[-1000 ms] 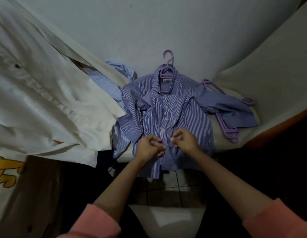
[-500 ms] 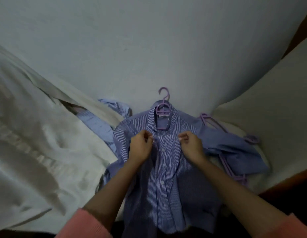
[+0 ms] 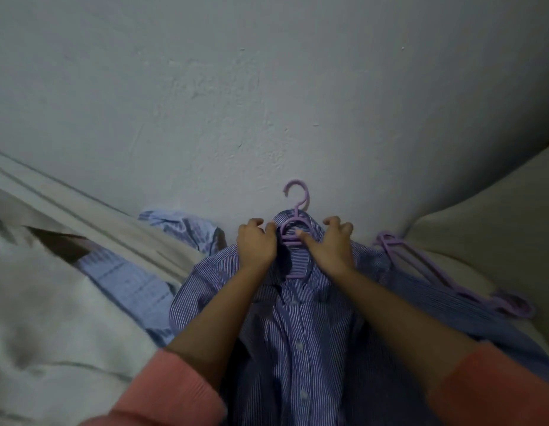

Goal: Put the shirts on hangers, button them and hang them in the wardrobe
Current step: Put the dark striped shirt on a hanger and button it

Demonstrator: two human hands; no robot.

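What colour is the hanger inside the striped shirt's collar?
Light purple plastic hanger, hook resting against the wall; the head view shows it best.

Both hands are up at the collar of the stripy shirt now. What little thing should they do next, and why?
Probably lift the striped shirt by its purple hanger: the front looks buttoned, and the left hand and right hand both grip the collar beside the hook.

The shirt (image 3: pixel 298 339) lies before me on its hanger (image 3: pixel 293 238), hook toward the wall (image 3: pixel 267 87). Spare hangers (image 3: pixel 445 272) lie to its right, another shirt (image 3: pixel 135 287) to its left.
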